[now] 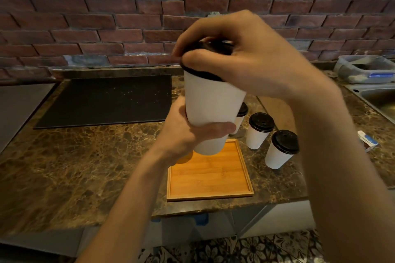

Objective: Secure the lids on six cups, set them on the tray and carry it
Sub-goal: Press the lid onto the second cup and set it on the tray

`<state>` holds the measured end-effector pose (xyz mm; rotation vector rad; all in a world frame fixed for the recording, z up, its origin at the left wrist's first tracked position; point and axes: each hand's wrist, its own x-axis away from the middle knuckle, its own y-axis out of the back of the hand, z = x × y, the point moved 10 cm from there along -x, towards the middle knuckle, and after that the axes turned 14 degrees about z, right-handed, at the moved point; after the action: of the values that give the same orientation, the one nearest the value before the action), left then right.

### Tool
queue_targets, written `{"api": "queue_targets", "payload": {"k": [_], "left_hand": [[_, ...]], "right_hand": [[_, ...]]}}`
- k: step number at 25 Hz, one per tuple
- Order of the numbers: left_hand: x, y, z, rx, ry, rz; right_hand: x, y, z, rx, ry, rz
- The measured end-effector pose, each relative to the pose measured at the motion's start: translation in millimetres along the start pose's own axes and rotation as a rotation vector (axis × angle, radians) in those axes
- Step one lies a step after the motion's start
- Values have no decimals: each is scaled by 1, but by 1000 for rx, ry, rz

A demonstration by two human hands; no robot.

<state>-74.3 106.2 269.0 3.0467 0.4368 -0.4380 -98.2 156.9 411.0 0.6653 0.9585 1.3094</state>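
I hold a white paper cup (210, 102) up in the air above the wooden tray (208, 174). My left hand (190, 130) grips the lower part of the cup. My right hand (239, 53) curls over its black lid (205, 73) and grips the rim from above. The tray lies bare on the marble counter. To its right stand three more white cups with black lids on: one half hidden behind the held cup (240, 116), one in the middle (258, 130) and one nearest me (281, 149).
A black mat (104, 100) lies on the marble counter (85, 162) at the left. A steel sink (376, 100) and a clear plastic container (363, 68) are at the right, with a small white-and-blue box (367, 140) nearby. A brick wall rises behind.
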Motion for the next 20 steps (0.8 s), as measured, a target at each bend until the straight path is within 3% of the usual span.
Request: {"api": "queue_targets", "payload": {"k": [3,7,12,20], "left_hand": [[-2,-7,-3,58,-29,116],[-2,-8,-1,50,-24,114],[-1,2,-3,-14,-24,-19],[-1,14,5,2,15,-102]], "right_hand": [[5,-1,4,-142,193,111],[1,0,2,-160,194,92],[16,8,-16,-148,108,-97],[53,16,-65,-368,-63,-360]]}}
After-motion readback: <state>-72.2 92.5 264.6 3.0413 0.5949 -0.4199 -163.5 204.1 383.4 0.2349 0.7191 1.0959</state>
